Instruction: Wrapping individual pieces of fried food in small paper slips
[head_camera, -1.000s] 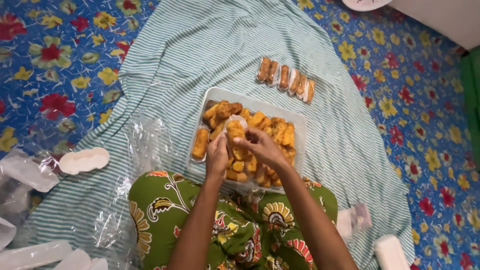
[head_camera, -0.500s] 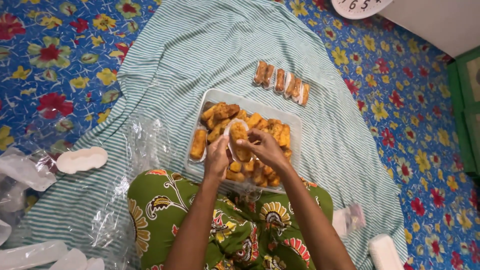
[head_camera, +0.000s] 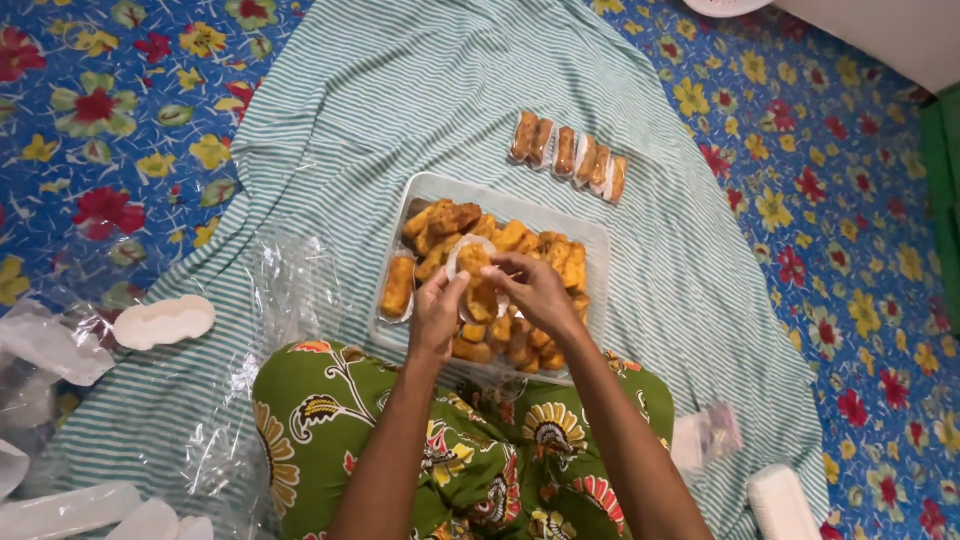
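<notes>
A clear rectangular tray (head_camera: 592, 240) full of golden fried rolls (head_camera: 440, 222) lies on a green-and-white striped cloth (head_camera: 400, 90) in front of my knees. Both hands hover over the tray's middle. My left hand (head_camera: 436, 312) and my right hand (head_camera: 537, 290) together hold one fried roll in a small clear plastic wrapper (head_camera: 474, 272), fingers pinching it from either side. Beyond the tray, a row of several wrapped rolls (head_camera: 570, 158) lies side by side on the cloth.
Crumpled clear plastic sheets (head_camera: 290, 290) lie left of the tray. White oval trays (head_camera: 164, 321) and more clear plastic sit at the far left. A white object (head_camera: 780, 505) and a small packet (head_camera: 712, 436) lie at lower right. My lap is covered by green floral fabric (head_camera: 320, 420).
The view has shifted slightly. My hands stay over the tray working the same roll and wrapper; the fingers have closed further around it.
</notes>
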